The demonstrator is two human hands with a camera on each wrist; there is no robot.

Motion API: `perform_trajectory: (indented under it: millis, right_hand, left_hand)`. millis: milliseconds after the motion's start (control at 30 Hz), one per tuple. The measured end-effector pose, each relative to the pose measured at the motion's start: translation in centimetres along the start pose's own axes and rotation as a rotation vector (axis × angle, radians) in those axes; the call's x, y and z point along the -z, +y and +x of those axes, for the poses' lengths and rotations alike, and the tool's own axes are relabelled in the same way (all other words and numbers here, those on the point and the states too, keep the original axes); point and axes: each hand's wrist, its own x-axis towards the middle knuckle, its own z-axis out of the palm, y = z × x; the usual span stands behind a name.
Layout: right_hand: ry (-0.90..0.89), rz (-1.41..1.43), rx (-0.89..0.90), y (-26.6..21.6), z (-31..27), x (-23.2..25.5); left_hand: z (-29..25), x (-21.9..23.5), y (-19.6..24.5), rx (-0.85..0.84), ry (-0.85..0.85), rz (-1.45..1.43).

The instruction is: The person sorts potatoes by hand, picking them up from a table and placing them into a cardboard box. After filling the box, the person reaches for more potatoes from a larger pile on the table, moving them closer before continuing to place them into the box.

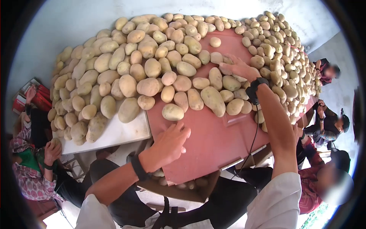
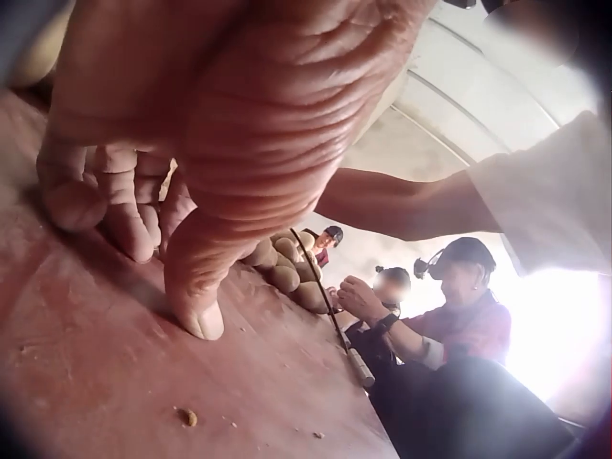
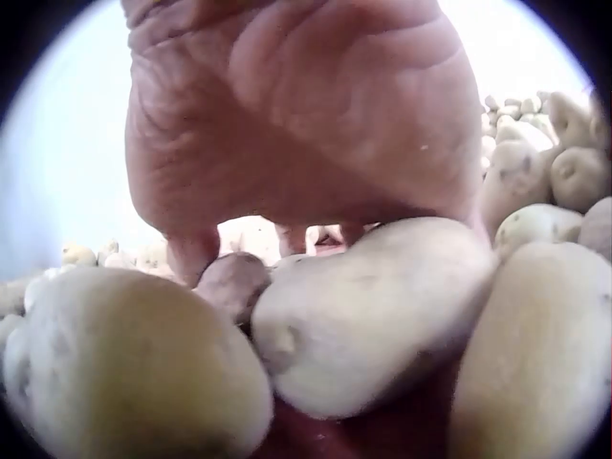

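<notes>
My left hand [image 1: 166,148] hovers low over the bare front part of the red board [image 1: 202,141], fingers loosely bent and holding nothing, close to a potato [image 1: 172,112]. In the left wrist view the thumb and fingertips of this hand [image 2: 229,143] point down at the red surface. Farther back, my right hand [image 1: 240,69] reaches over the potatoes with its fingers extended, beside a pale potato [image 1: 216,57]. The right wrist view has the palm [image 3: 306,124] above a large potato [image 3: 373,316] and a small darker one [image 3: 234,285]; the fingertips are partly hidden.
Potatoes are heaped on the left over a white board [image 1: 110,137], and smaller ones [image 1: 291,76] on the right. A cardboard box [image 1: 190,194] with potatoes stands below the front edge. A cable [image 1: 252,143] hangs from my right wrist. Several people sit at both sides.
</notes>
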Motion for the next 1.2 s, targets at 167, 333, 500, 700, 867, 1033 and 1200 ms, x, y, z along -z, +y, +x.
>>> perform_trajectory:
  millis: [167,333,500,700,867,1033,1200]
  right_hand:
    - [0.035,0.125,-0.105,-4.2,-4.7,-1.7]
    - [0.114,-0.070,-0.062,-5.1,-7.2,-4.8]
    - [0.090,-0.112,-0.140,-7.7,-10.0,-6.4]
    - [0.190,-0.162,-0.016,-8.6,-13.1,-9.5]
    - [0.334,0.372,0.247,-5.1,-16.7,-8.6]
    - [0.701,0.159,-0.145,-3.2,-24.7,-8.7]
    - [0.830,0.303,-0.245,-1.7,-28.3,-13.9]
  left_hand:
    - [-0.5,-0.3,0.4,0.012,0.009,0.024]
    - [-1.2,-2.1,-0.2,-0.050,0.142,0.100]
    - [-2.2,-2.6,1.2,0.020,0.128,0.224]
    - [-3.0,-2.8,1.7,0.004,0.166,0.226]
    - [-3.3,-3.2,1.6,-0.019,0.185,0.182]
    - [-2.9,-3.1,1.4,-0.010,0.181,0.210]
    - [-3.0,-3.1,0.8,-0.063,0.221,0.181]
